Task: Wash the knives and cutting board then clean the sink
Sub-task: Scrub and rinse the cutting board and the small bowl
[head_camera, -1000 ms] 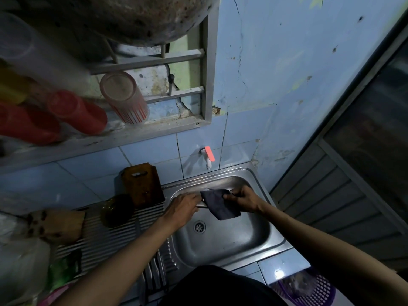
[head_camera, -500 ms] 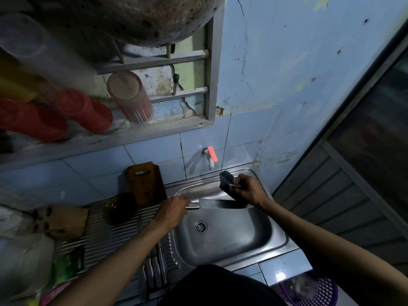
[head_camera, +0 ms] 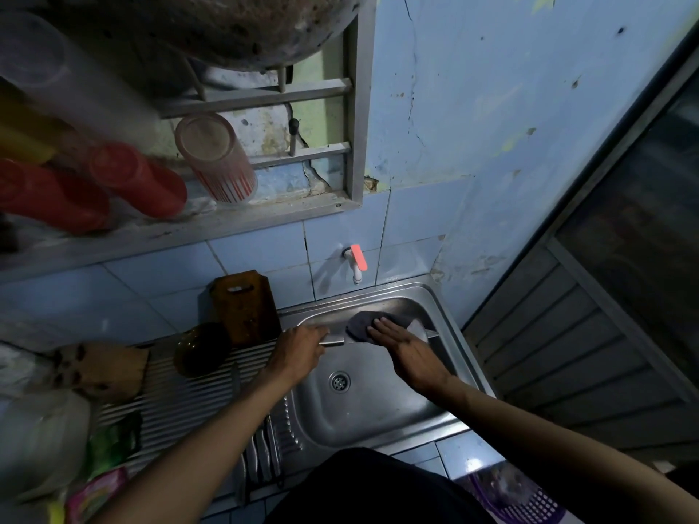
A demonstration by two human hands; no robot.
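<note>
Crosswise over the back of the sink point(head_camera: 465, 357) lies the knife point(head_camera: 425, 332), its long axis running left to right, handle toward the drainboard and blade pointing at the right wall of the basin. The left hand point(head_camera: 300, 349) curls around the handle end at the sink's left rim, holding the knife level above the basin. From that grip the blade stretches away to the right, and that is the line any wiping stroke probably has to follow. The right hand point(head_camera: 406, 344) is the nearer one to the blade: its fingers lie straight and flat, pressing a dark cloth point(head_camera: 359, 325) down on the blade's middle, with only the far part of the blade showing past it. The cutting board point(head_camera: 246, 308) leans upright against the tiles just left of the sink, and more knives point(head_camera: 261, 459) lie on the drainboard near the front edge.
</note>
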